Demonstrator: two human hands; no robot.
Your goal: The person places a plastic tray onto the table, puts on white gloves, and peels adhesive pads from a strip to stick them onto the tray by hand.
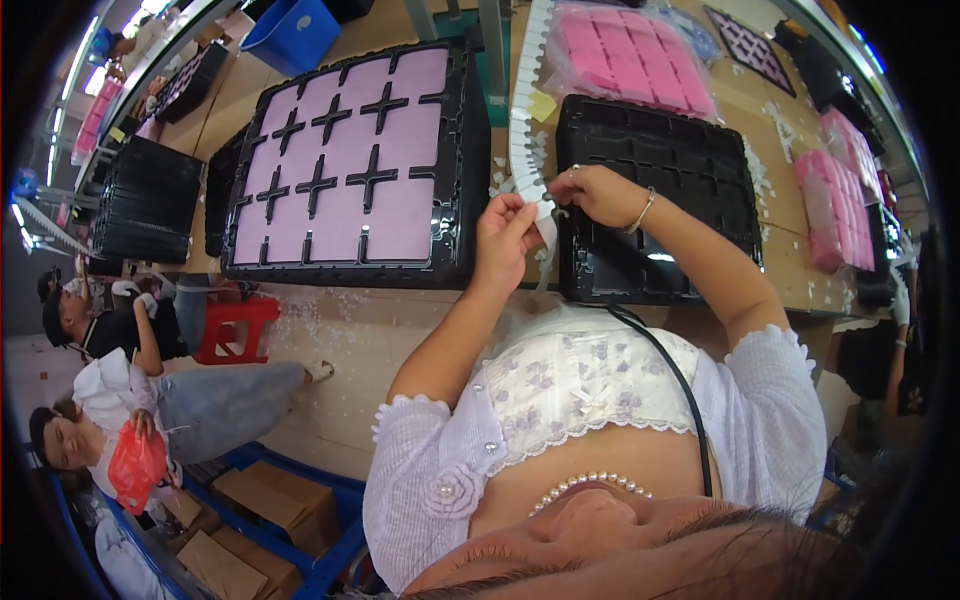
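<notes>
A long white strip with a row of notched tabs (pixel 522 130) runs from the far side of the table down between two black trays. My left hand (pixel 503 243) pinches its near end between thumb and fingers, and a loose tail hangs below. Close beside it, my right hand (pixel 605 197) has its fingers drawn together at the strip's edge; what they grip is too small to make out. Left of my hands stands a stack of black trays with lilac pads in its compartments (pixel 400 150). Under my right forearm lies a black compartment tray (pixel 655 155) without pads.
Bagged pink foam blocks (pixel 635 60) lie beyond the right tray, with more pink blocks (pixel 835 210) farther right. White scraps (pixel 760 180) litter the table. A blue bin (pixel 290 35) stands far left. People sit or stand left, near a red stool (pixel 235 328).
</notes>
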